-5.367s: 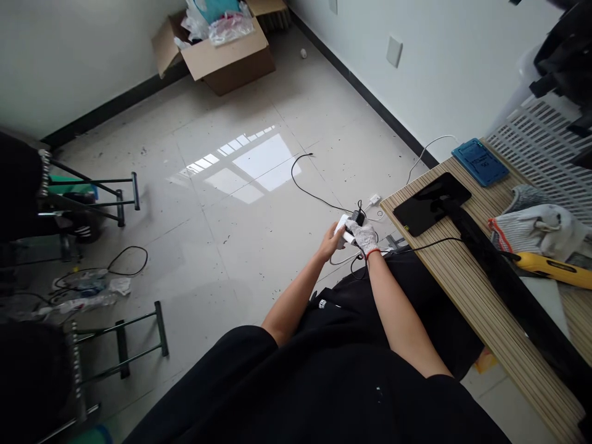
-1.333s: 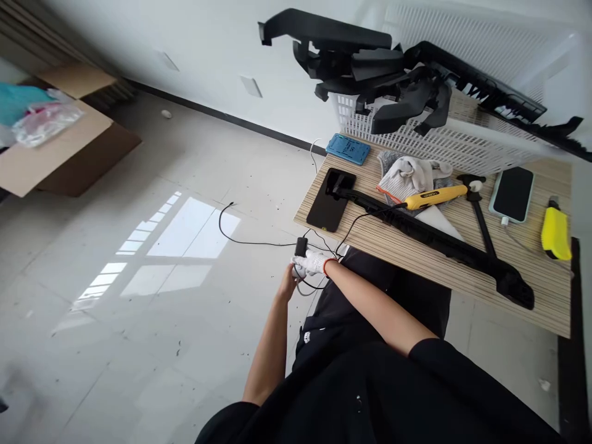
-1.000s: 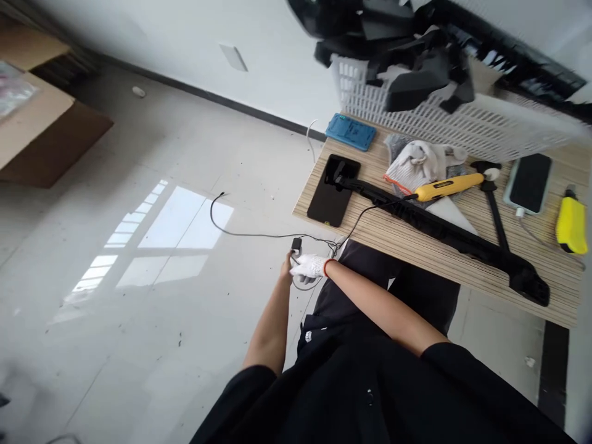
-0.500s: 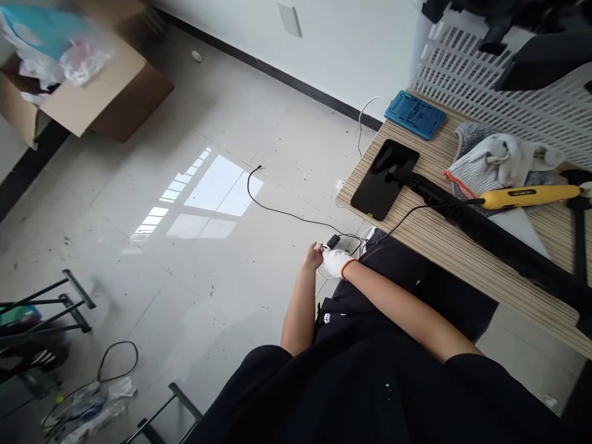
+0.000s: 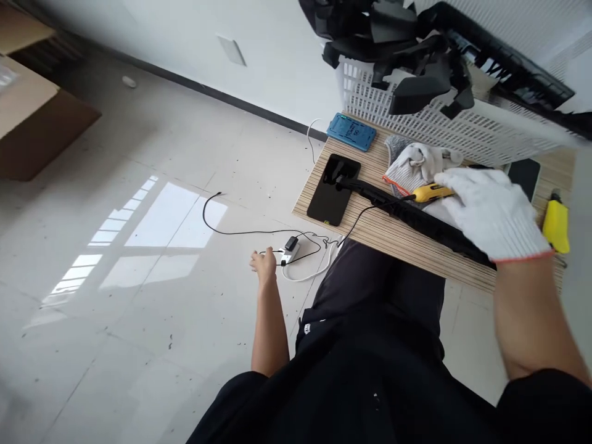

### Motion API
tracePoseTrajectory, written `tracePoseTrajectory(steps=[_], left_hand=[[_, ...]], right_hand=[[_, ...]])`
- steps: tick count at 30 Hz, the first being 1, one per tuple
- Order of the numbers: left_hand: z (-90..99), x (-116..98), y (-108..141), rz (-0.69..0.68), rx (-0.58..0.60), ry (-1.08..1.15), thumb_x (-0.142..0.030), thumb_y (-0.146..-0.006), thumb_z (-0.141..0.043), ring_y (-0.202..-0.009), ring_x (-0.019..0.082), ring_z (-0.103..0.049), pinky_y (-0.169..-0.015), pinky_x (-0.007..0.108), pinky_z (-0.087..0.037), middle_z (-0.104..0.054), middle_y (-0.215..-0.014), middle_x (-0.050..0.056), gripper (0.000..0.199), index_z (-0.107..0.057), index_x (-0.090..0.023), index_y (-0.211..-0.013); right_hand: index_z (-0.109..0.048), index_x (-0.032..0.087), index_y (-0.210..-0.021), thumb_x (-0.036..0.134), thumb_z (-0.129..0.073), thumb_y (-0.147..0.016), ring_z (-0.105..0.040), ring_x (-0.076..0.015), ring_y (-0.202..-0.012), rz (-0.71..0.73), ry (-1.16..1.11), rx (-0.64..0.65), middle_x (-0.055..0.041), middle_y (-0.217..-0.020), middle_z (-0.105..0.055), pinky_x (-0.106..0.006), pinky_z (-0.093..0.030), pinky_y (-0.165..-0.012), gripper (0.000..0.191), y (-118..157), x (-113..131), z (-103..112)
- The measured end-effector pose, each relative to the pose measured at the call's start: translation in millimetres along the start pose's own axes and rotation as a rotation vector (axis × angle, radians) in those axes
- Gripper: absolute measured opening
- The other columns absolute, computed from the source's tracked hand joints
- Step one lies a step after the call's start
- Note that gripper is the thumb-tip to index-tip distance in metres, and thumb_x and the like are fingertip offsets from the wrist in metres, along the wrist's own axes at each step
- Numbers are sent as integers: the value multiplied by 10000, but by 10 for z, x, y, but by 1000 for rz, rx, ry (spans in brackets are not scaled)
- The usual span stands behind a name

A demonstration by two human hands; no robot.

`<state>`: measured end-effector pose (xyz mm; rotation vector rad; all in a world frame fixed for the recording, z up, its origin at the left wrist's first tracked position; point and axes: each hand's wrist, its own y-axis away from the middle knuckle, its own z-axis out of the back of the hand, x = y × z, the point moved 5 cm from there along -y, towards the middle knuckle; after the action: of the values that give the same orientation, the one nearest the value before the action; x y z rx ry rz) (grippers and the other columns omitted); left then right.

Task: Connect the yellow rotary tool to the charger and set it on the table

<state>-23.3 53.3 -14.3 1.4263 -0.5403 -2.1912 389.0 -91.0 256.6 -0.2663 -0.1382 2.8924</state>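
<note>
My left hand (image 5: 264, 265) is bare and low over the floor, fingers apart, beside a white power strip (image 5: 289, 254). A thin black cord passes at its fingers; whether they touch it I cannot tell. A black adapter (image 5: 291, 243) sits on the strip. Over the table, my right hand (image 5: 490, 213), in a white knitted glove, has its fingers around the yellow handle of a corded tool (image 5: 432, 192). The tool's far end is hidden by the glove. Beneath it runs a long black plastic part (image 5: 393, 202), its tip over a black phone-like slab (image 5: 333, 189).
On the wood-grain table (image 5: 319, 169) lie a blue box (image 5: 351, 131), bunched work gloves (image 5: 419, 163) and a yellow object (image 5: 555, 225). A white slatted crate (image 5: 370, 92) of black parts stands behind. A black cable (image 5: 245, 232) trails across the floor; a cardboard box (image 5: 41, 123) is far left.
My hands were together by the power strip. The gloved right hand has moved up and right to the yellow-handled tool; the left remains near the strip. The view has turned right.
</note>
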Motion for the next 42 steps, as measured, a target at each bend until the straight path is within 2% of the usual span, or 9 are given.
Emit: tracePoseTrajectory(steps=[3, 5, 8, 10, 12, 17, 24, 37, 42], left_hand=[[-11, -586, 374, -169, -56, -2, -329, -980, -559, -1472, 291, -338, -1210, 469, -294, -439, -1520, 149, 421, -487, -217, -1380], [-148, -1117, 789, -519, 97, 9, -371, -1008, -516, -1343, 241, -496, -1147, 405, -398, -578, -1375, 96, 300, -591, -243, -1269], [-324, -1762, 1552, -1059, 168, -124, -355, -1026, -511, -1279, 243, -535, -1087, 443, -444, -622, -1257, 84, 222, -662, -261, -1161], [-382, -2009, 1942, -1268, 0, -223, -323, -1016, -547, -1332, 277, -477, -1122, 503, -387, -568, -1357, 103, 183, -678, -263, -1129], [-539, -2130, 2201, -1419, 47, -335, -320, -1021, -545, -1313, 279, -486, -1088, 487, -399, -569, -1380, 108, 203, -655, -262, -1181], [-898, -2119, 2355, -1519, 388, -582, -395, -1097, -347, -909, 188, -624, -801, 315, -435, -694, -1016, 62, 328, -580, -192, -1207], [-818, -2070, 2331, -1486, 439, -623, -458, -1101, -239, -696, 172, -537, -677, 310, -375, -591, -736, 14, 457, -545, -209, -870], [-742, -1878, 2590, -1693, 458, -541, -414, -1100, -216, -702, 191, -477, -694, 333, -409, -559, -712, 35, 459, -512, -214, -812], [-817, -1560, 2740, -1604, 553, -592, -386, -1104, -213, -734, 184, -526, -717, 315, -413, -571, -714, 35, 446, -511, -207, -825]], right_hand=[[-661, 175, -1352, 178, -579, -923, -562, -225, -1142, 81, 83, 179, -131, -1327, -676, -381, -368, -847, 437, -237, -282, -317], [-670, 146, -1343, 155, -560, -909, -569, -203, -1087, 116, 89, 216, -130, -1272, -699, -378, -348, -887, 448, -329, -311, -381], [-681, 131, -1326, 204, -542, -932, -554, -203, -1044, 178, 105, 125, -133, -1215, -702, -388, -339, -935, 424, -313, -205, -217], [-695, 171, -1313, 311, -544, -969, -542, -216, -1052, 224, 113, 14, -128, -1166, -691, -391, -351, -931, 401, -217, -80, -17], [-679, 233, -1344, 397, -537, -994, -540, -224, -1058, 264, 124, -80, -111, -1121, -681, -381, -374, -903, 412, -92, 57, 183], [-540, 322, -1483, 344, -437, -1041, -586, -185, -872, 342, 216, -140, -63, -1086, -699, -348, -380, -694, 454, 190, 298, 505], [-530, 345, -1487, 555, -447, -1020, -571, -168, -656, 426, 170, -200, -33, -993, -745, -347, -305, -516, 519, 477, 323, 555], [-648, 244, -1367, 552, -451, -1019, -692, -167, -702, 550, -61, -250, -43, -1041, -775, -324, -454, -496, 505, 716, 389, 567], [-245, 333, -1632, 516, -444, -1018, -703, -203, -719, 582, -155, -223, -44, -1032, -778, -361, -487, -512, 671, 944, 326, 407]])
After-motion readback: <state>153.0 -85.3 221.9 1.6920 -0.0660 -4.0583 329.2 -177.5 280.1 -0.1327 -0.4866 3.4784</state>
